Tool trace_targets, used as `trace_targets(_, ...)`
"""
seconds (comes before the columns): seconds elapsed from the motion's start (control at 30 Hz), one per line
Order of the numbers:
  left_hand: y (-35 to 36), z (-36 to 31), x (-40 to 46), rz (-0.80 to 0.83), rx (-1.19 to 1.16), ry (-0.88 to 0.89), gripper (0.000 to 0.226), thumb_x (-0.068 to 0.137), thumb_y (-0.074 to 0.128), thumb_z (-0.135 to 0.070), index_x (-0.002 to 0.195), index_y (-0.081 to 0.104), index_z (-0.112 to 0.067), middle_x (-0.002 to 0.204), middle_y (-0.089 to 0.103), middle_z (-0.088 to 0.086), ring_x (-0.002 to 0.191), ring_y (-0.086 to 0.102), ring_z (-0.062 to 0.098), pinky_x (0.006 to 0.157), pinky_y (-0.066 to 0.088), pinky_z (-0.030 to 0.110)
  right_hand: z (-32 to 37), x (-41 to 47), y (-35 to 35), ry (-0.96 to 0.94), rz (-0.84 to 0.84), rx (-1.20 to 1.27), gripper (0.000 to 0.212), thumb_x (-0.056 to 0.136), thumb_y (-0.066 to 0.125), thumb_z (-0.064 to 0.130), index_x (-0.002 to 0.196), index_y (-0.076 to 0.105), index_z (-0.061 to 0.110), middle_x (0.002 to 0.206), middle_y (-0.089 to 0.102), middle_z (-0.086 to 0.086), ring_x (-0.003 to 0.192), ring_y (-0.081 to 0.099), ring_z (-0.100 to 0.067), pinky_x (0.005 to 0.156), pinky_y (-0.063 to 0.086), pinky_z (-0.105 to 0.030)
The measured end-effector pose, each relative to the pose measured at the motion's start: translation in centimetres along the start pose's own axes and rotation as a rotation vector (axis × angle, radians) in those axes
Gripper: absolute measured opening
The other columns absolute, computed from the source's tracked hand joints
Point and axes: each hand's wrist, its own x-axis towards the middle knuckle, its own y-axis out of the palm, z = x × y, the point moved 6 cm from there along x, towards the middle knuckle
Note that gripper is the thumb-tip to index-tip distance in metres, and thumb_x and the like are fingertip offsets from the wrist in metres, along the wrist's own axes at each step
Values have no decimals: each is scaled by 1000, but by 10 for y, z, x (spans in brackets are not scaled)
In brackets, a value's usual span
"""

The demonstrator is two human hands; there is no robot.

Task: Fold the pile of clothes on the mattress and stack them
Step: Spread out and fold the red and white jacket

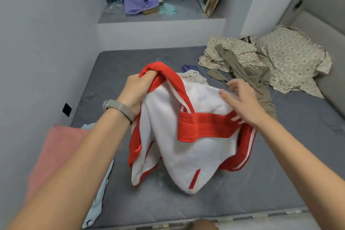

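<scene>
Red-and-white garment (pixel 186 136), mid-frame on the grey mattress (pixel 280 183), bunched and partly lifted, lower end resting on the surface. Left hand (pixel 137 89), at 11 o'clock of the garment, closed around a red edge and raised, apparently to let the cloth hang free and show its shape before any fold. Right hand (pixel 242 101), at 1 o'clock, open with fingers spread, lying on or just above the white fabric; contact hard to confirm through motion blur, probably smoothing or seeking a second corner. Metal watch band (pixel 121 108) on the left wrist.

Unfolded pile at 1 to 2 o'clock: patterned beige cloth (pixel 283 58) with an olive garment (pixel 248 78) draped across it, well apart from the piece in hand. Small blue and pale items (pixel 190 73) at 12 o'clock, mostly hidden behind the lifted cloth. Pink fabric (pixel 56 151) and pale blue fabric (pixel 97 198) at 8 o'clock, largely covered by the left forearm and cut by the frame; folded state not discernible. Garment type uncertain: sleeves or legs not distinguishable in the bunching. No finished stack clearly visible; task judged early.
</scene>
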Motion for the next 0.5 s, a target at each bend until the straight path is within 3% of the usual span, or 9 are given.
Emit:
trace_targets(0.1, 32, -22, -16, 93, 115, 121, 14, 82, 65, -28, 79, 63, -14, 75, 62, 5, 70, 55, 14, 64, 44, 28, 42, -40, 51, -85, 313, 149, 79, 55, 68, 71, 119, 24, 56, 134, 33, 8, 124, 32, -13, 104, 28, -30)
trace_targets(0.13, 41, -29, -24, 146, 182, 186, 14, 82, 63, -25, 71, 60, -18, 68, 57, 0, 68, 49, 11, 64, 41, 26, 48, -52, 67, -82, 358, 126, 90, 53, 74, 69, 124, 18, 58, 138, 30, 11, 127, 29, -10, 105, 28, -30)
trace_targets(0.2, 59, -42, -44, 315, 364, 383, 27, 77, 60, -20, 51, 55, -19, 51, 42, -9, 57, 38, 3, 58, 35, 20, 45, -66, 88, -14, 290, 173, 101, 58, 81, 57, 134, 16, 45, 136, 37, 14, 124, 36, -5, 103, 33, -29)
trace_targets(0.3, 67, -58, -70, 427, 587, 581, 25, 78, 62, -5, 66, 54, -25, 62, 49, -4, 53, 37, 11, 50, 26, 7, 33, -68, 92, 132, 96, 383, 57, 81, 68, 19, 125, 35, 34, 110, 55, 17, 102, 54, 3, 89, 44, -27)
trace_targets(0.4, 49, -66, -64, 245, 690, 604, 31, 76, 66, -18, 51, 51, -7, 47, 45, 1, 50, 35, 12, 50, 30, 17, 20, -59, 78, 209, 1, 366, 26, 93, 50, 17, 107, 53, 38, 97, 63, 17, 96, 58, -7, 78, 43, -19)
trace_targets(0.5, 36, -69, -49, 108, 777, 581, 27, 69, 49, -32, 60, 55, -7, 60, 59, 6, 64, 56, 25, 61, 43, 31, 2, -39, 50, 272, -68, 440, 23, 94, 48, 19, 100, 63, 36, 99, 67, 14, 99, 61, -11, 87, 47, -28)
